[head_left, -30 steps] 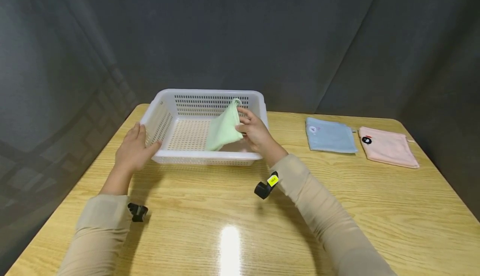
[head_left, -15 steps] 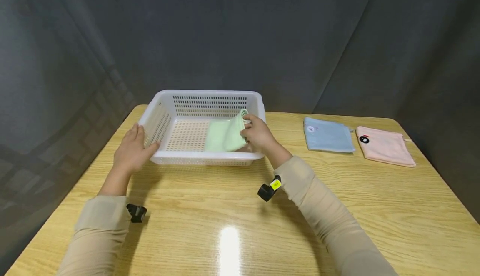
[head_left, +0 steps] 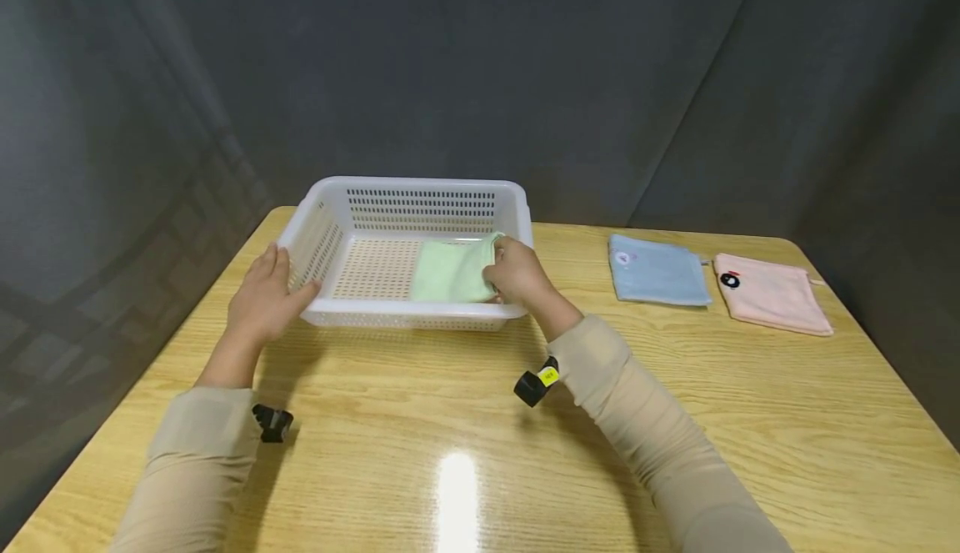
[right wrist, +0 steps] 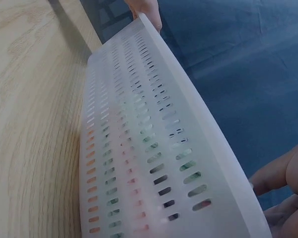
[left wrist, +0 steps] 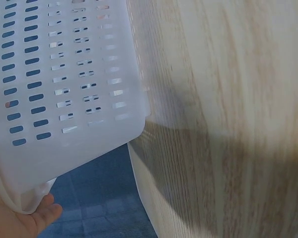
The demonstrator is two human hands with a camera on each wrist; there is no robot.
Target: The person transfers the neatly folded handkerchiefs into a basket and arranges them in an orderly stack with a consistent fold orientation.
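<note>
A white plastic basket (head_left: 416,309) with slotted walls stands toward the back of the table. My left hand (head_left: 264,299) holds its left near corner; the left wrist view shows fingers (left wrist: 48,213) around the rim (left wrist: 25,203). Inside the basket, at its right end, a folded light green towel (head_left: 452,272) lies mostly flat on the floor. My right hand (head_left: 521,276) reaches over the near right part of the rim and pinches the towel's right edge. In the right wrist view, green and pinkish patches show through the slots, and the basket wall (right wrist: 154,124) hides most of the towel.
To the right of the basket lie a folded blue towel (head_left: 660,273) and a folded pink towel (head_left: 772,296), side by side on the wooden table (head_left: 390,419). A dark grey curtain (head_left: 480,69) hangs behind the table.
The green towel, tilted up in my right hand one second ago, has come down and spread flatter on the basket floor. My right hand has lowered with it; the left hand stays put.
</note>
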